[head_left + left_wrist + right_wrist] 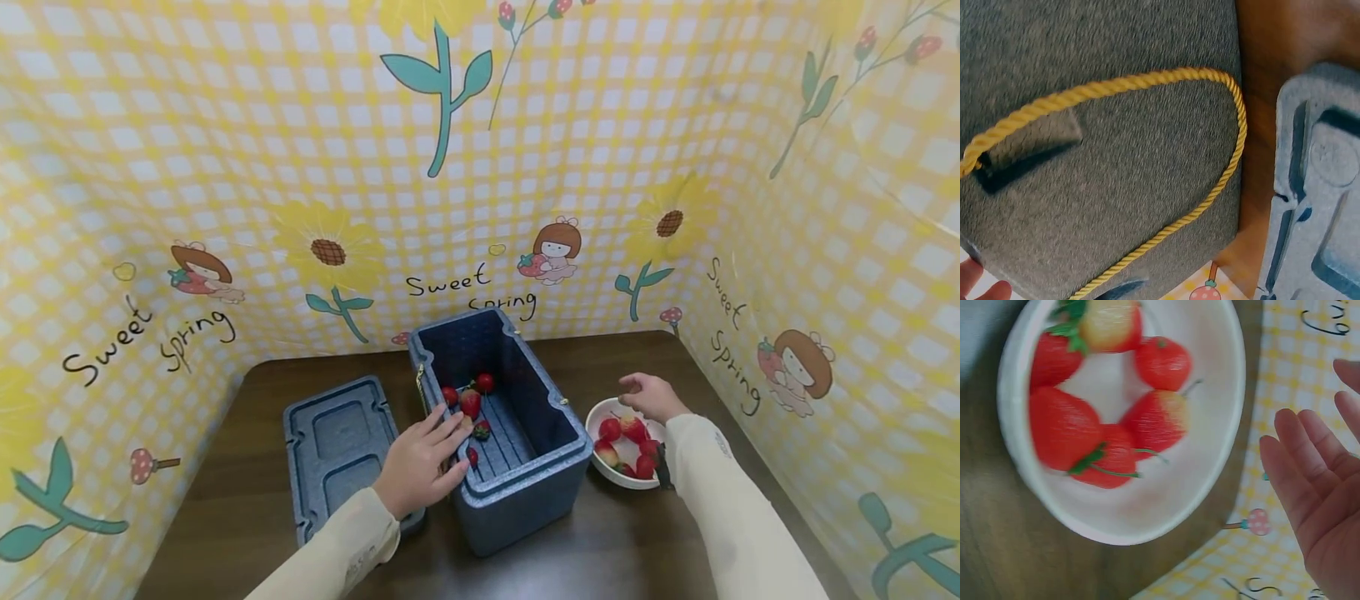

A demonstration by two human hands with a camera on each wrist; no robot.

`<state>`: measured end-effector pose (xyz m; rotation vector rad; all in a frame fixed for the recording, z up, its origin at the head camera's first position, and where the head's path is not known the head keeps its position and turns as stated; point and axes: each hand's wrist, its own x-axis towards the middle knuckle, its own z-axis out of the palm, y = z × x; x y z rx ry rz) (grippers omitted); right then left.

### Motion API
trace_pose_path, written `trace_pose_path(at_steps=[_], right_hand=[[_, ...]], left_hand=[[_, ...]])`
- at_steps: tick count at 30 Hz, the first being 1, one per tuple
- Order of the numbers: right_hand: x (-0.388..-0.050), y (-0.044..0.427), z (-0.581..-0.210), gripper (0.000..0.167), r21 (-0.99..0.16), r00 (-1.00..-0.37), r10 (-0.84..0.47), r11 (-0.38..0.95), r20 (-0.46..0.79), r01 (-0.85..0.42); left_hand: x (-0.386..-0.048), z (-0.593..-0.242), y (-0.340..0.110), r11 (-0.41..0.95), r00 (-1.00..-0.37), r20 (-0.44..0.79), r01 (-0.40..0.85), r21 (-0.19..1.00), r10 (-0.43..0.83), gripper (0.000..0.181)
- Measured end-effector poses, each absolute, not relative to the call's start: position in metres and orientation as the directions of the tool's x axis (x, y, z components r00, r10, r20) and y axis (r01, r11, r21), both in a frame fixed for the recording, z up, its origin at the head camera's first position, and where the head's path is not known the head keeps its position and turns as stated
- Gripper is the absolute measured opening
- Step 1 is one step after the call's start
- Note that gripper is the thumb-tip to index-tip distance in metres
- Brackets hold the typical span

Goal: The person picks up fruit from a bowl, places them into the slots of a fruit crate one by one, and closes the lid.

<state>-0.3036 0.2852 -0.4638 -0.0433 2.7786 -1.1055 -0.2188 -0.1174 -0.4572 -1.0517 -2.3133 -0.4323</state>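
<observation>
My left hand rests on the left long rim of a grey-blue foam box, its fingers laid over the edge. In the box lie red strawberries and small round red fruits. My right hand hovers at the far side of a white bowl, with nothing in its fingers. In the right wrist view that hand's fingers are extended and apart from the bowl. Strawberries and round red fruit with thin stems lie in the bowl.
The box's lid lies flat on the brown table, left of the box. A yellow rope hangs along the box's side. Yellow checked cloth walls off the table at the back and sides.
</observation>
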Motion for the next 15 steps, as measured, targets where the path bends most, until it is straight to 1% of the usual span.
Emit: trace_pose_path(at_steps=[7, 12, 15], right_hand=[[-0.297, 0.286, -0.485, 0.045, -0.707, -0.975, -0.086, 0.702, -0.205, 0.086], [-0.288, 0.28, -0.494, 0.046, -0.708, -0.967, -0.076, 0.695, -0.243, 0.124], [-0.285, 0.274, -0.498, 0.043, -0.72, -0.957, -0.047, 0.67, -0.285, 0.181]], left_hand=[[-0.219, -0.461, -0.118, 0.628, -0.517, 0.65, 0.774, 0.079, 0.556, 0.065], [-0.219, -0.459, -0.118, 0.617, -0.508, 0.638, 0.784, 0.065, 0.579, 0.064], [-0.218, -0.457, -0.117, 0.62, -0.516, 0.628, 0.782, 0.066, 0.582, 0.064]])
